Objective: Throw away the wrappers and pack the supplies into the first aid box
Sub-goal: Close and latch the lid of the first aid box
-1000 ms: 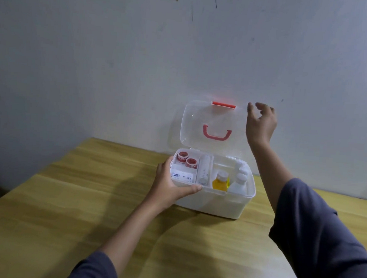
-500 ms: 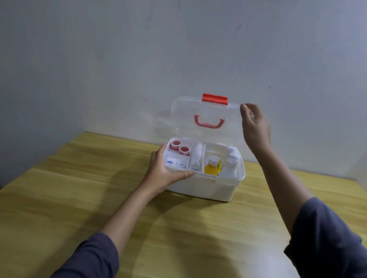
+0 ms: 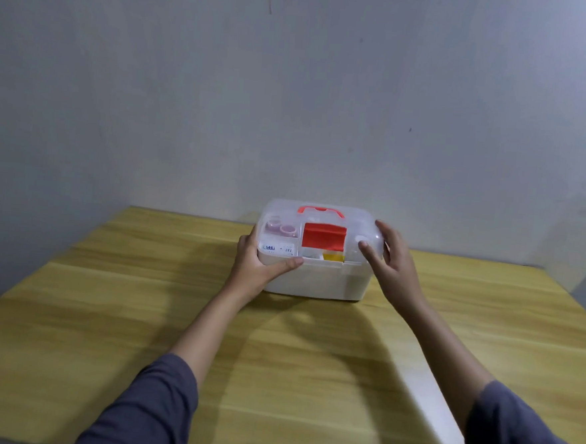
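The white first aid box (image 3: 318,283) stands at the far side of the wooden table, near the wall. Its clear lid (image 3: 357,226) is down over the base, with a red handle (image 3: 320,210) on top and a red latch (image 3: 324,236) at the front. Through the lid I see tape rolls (image 3: 280,228), a labelled packet (image 3: 277,248) and a yellow bottle (image 3: 333,257). My left hand (image 3: 259,266) grips the box's front left corner. My right hand (image 3: 391,260) rests over the lid's right end, thumb on top.
The wooden table (image 3: 139,315) stretches toward me, with its back edge against a grey wall (image 3: 293,100). The table's right edge runs off diagonally at the right. No wrappers or bin are in view.
The lid stood upright before; my right hand has swung it down onto the base. My left hand has stayed on the front left corner.
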Demonstrator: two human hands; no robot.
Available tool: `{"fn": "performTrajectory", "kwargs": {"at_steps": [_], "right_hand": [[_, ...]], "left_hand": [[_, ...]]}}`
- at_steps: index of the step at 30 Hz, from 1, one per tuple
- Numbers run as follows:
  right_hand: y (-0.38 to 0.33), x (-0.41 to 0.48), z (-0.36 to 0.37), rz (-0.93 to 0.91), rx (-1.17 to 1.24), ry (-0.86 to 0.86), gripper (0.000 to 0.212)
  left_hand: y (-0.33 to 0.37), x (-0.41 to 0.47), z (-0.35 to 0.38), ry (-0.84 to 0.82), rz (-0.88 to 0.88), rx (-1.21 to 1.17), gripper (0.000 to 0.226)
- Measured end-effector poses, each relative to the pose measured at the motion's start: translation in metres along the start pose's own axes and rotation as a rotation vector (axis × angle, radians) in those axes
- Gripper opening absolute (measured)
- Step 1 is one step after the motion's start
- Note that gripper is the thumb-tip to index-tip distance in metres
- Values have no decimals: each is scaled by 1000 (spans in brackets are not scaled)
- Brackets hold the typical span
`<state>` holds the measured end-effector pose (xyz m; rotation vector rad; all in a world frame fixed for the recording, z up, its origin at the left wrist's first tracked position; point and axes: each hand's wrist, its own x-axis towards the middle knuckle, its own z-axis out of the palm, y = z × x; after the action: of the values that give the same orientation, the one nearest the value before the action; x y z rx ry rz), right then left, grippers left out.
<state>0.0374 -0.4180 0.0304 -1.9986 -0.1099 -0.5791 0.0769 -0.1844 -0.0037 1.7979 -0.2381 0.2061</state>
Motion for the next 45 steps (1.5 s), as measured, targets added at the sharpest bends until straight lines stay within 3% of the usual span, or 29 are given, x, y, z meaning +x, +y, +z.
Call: {"fn": "performTrajectory", "kwargs": {"at_steps": [13, 23, 30, 37, 42, 45], "right_hand": [[2, -7, 4, -13, -82, 30, 60], [-11, 6, 12, 58, -191, -62, 84], [3, -8, 9, -72, -328, -118, 96], [2, -8, 13, -87, -338, -85, 88], [2, -8, 13, -56, -312, -84, 96], [-1, -8, 13, 5, -215, -48, 97]], "left_hand": [[-13, -2, 4, -15, 74, -141, 80], [-11, -3, 4, -54, 105, -176, 69], [-12, -4, 6, -58, 85, -214, 74], [-11, -4, 6, -71, 105, -238, 65], [-7, -3, 3, -94, 95, -238, 57], [-8, 2, -4, -130, 42, -226, 73]]}}
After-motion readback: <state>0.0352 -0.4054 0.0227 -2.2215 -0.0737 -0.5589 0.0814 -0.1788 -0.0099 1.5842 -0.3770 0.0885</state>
